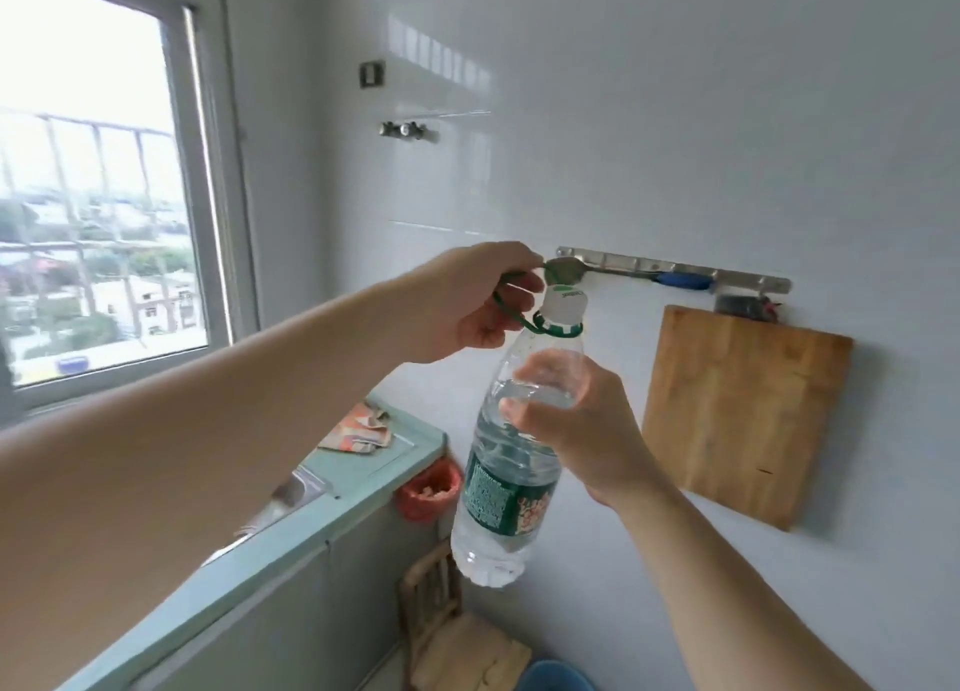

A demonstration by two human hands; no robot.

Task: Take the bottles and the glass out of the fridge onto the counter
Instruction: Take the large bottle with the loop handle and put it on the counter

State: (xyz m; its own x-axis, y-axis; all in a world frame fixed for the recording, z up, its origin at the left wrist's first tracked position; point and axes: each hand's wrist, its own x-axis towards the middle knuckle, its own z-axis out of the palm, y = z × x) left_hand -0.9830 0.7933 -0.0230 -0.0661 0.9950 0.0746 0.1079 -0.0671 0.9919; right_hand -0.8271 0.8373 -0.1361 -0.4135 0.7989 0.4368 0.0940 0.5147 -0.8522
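Two bare forearms fill the lower frame, no sleeves, watch, bracelet or rings showing. The left hand point(475, 301) sits at mid-frame, the right hand point(576, 420) just below it; the nails look short and unpainted.

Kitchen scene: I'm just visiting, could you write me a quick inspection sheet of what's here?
Surface: pale green counter at lower left, with a metal sink set in.
Job's things: water bottle held in the air; no fridge or glass seen.
Clutter: folded cloth on the counter.
Grippers: left hand holds the green carry loop at the cap; right hand grips the bottle's upper body.
Cables: nothing seen.
Surroundings: window, wooden cutting board hanging from a hook rail, wooden chair, red bag.
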